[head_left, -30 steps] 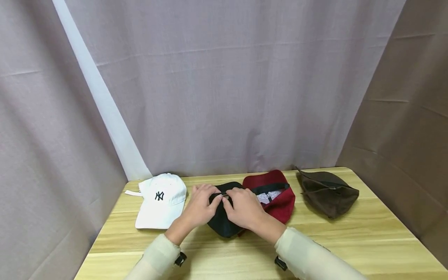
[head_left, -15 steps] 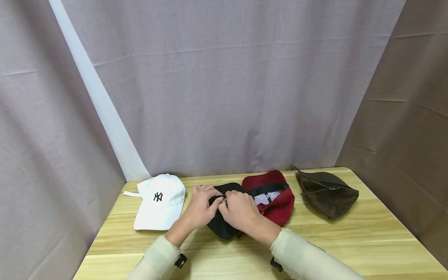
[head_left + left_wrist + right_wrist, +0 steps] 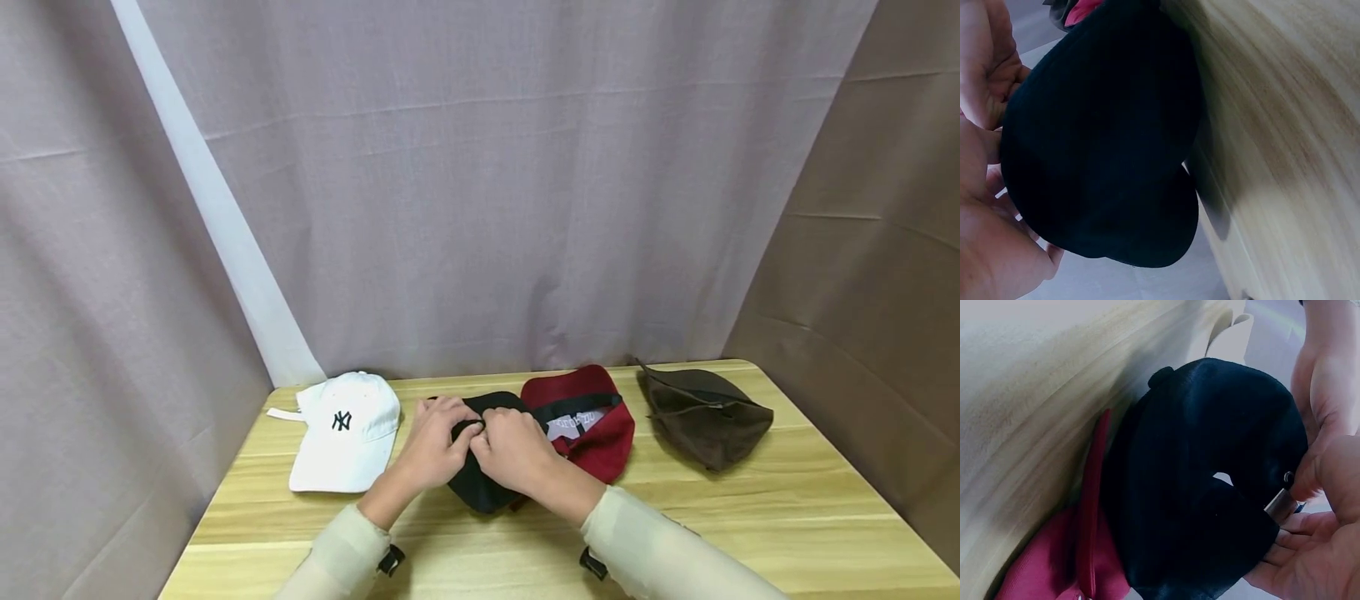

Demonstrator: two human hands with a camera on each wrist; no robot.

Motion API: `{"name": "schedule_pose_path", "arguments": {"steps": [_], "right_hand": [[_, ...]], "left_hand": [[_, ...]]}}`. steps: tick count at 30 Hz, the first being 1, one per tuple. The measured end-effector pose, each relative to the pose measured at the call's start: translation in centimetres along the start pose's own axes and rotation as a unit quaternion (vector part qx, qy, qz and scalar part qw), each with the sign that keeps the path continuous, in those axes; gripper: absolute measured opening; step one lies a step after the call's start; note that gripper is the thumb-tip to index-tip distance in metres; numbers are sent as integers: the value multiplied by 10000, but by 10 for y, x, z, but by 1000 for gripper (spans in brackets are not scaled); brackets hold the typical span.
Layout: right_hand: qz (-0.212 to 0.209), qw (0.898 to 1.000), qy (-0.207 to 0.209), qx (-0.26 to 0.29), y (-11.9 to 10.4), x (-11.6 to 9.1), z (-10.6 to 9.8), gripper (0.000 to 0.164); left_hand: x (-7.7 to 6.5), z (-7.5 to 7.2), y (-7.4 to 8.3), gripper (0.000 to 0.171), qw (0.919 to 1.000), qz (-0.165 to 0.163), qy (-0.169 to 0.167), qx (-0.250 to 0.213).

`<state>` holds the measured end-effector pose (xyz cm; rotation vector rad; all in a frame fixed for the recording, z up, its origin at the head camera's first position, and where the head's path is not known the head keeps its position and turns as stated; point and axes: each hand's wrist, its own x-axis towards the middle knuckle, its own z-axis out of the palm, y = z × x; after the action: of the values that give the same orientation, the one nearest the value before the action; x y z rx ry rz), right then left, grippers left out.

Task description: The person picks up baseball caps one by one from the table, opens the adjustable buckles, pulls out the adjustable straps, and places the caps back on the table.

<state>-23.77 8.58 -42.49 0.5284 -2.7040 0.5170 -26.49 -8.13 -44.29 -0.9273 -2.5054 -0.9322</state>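
A black baseball cap [image 3: 483,492] stands between both hands near the middle of the wooden table. My left hand [image 3: 437,442] pinches the upper edge of its back strap from the left, thumb toward me. From the right, my right hand [image 3: 516,450] curls its fingers and thumb at the same strap, and the two thumbs nearly meet. In the right wrist view a metal buckle [image 3: 1281,507] on the strap sits right at the right hand's fingertips, beside the cap's rear opening. The left wrist view shows the dark crown [image 3: 1104,137], which hides part of the fingers.
A white cap [image 3: 348,442] with a dark NY logo lies left of the hands. Close against the black cap's right side is an upturned dark red cap [image 3: 611,446]. Farther right lies a brown cap [image 3: 705,429]. A grey curtain [image 3: 480,208] hangs behind the table [image 3: 480,567].
My right hand has shifted slightly left and its fingers have curled more. The buckle area, partly visible between the hands a second ago, is now covered. The other caps stay put.
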Motion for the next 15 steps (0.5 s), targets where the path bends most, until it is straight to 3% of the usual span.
{"name": "schedule_pose_path", "arguments": {"steps": [6,11,15], "right_hand": [[13,9998,-188,95,1,3,-3,21],[81,9986,-405,328,3,3,-5,10],[-25,9969,-507,600,9,4,-7,14]], "left_hand": [[1,2,0,14,10000,-29,-38,19],[1,0,2,14,10000,4,26,57],[0,-4,1,12,9997,-58,-44,-243]]}}
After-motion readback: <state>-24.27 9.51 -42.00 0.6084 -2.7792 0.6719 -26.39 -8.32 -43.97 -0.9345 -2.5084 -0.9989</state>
